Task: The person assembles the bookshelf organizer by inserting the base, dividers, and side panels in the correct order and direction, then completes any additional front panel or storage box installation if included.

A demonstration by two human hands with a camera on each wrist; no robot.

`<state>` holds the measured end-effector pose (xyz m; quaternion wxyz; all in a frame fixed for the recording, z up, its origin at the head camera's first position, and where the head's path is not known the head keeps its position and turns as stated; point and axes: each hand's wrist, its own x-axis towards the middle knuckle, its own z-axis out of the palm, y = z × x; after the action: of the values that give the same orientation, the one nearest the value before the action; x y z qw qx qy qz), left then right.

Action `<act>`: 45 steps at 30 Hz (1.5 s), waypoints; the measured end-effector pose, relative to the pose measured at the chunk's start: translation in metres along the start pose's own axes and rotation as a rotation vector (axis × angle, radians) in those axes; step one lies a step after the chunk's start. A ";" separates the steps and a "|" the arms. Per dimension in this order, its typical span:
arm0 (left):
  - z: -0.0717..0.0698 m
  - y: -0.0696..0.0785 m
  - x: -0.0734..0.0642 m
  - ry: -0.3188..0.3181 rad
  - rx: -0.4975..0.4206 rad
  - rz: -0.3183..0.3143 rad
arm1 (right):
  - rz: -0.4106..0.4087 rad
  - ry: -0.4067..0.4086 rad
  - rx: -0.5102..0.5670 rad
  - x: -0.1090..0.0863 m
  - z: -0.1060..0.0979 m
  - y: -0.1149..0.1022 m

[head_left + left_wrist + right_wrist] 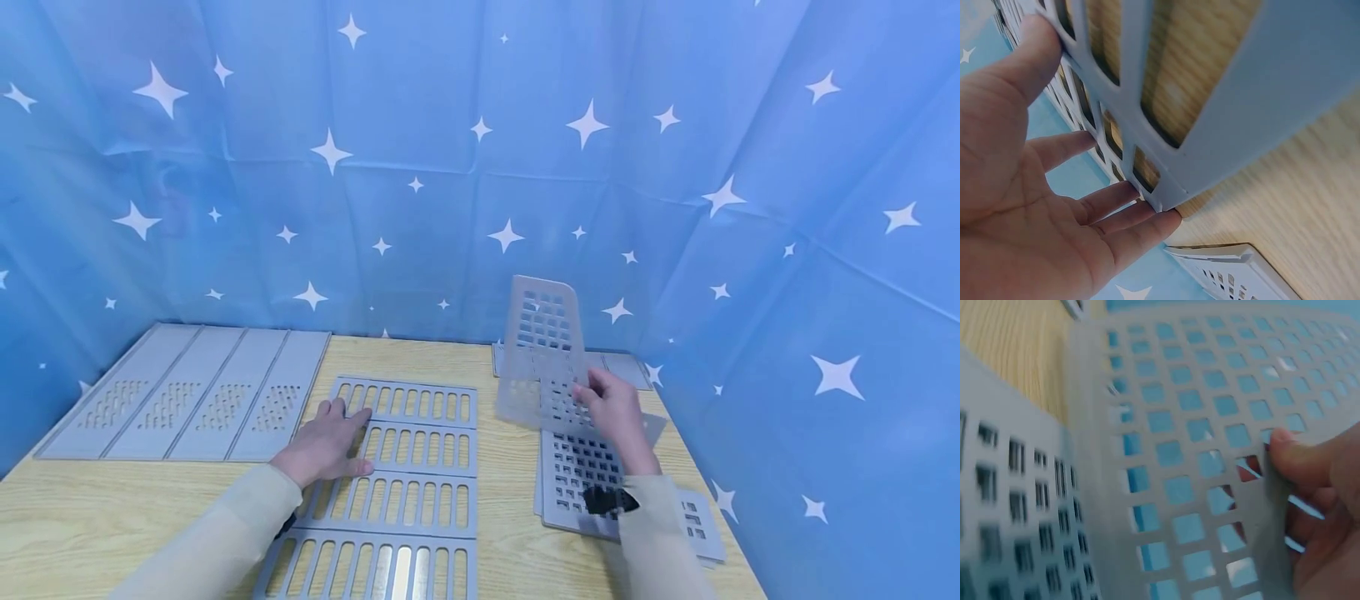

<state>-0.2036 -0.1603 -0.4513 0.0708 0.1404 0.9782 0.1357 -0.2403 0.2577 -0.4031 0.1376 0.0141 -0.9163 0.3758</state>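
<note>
My left hand (326,446) rests palm down on the left side of grey slotted panels (450,476), laid in a column of several sections. In the left wrist view its extended fingertips (1159,228) touch the edge of a slotted panel. My right hand (617,415) pinches a thin, pale perforated panel (517,400) between thumb and fingers and holds it tilted up. Square holes fill much of this panel (1263,519) in the right wrist view. Beneath it lies a stack of grey square-holed panels (551,504), partly hidden by the right arm.
Flat grey panels (247,358) with slanted hole patterns lie side by side at the far left. Another flat grey piece (628,371) lies at the back right by the curtain. A blue star-printed curtain (420,108) closes off the wooden table's (502,533) back and sides.
</note>
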 end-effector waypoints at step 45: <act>0.002 -0.003 0.000 0.049 -0.059 0.010 | -0.142 0.022 0.143 0.051 0.058 -0.004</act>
<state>-0.2038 -0.1626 -0.4538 0.0502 0.1397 0.9745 0.1682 -0.3030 0.2188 -0.4268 0.1725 0.0846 -0.8823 0.4296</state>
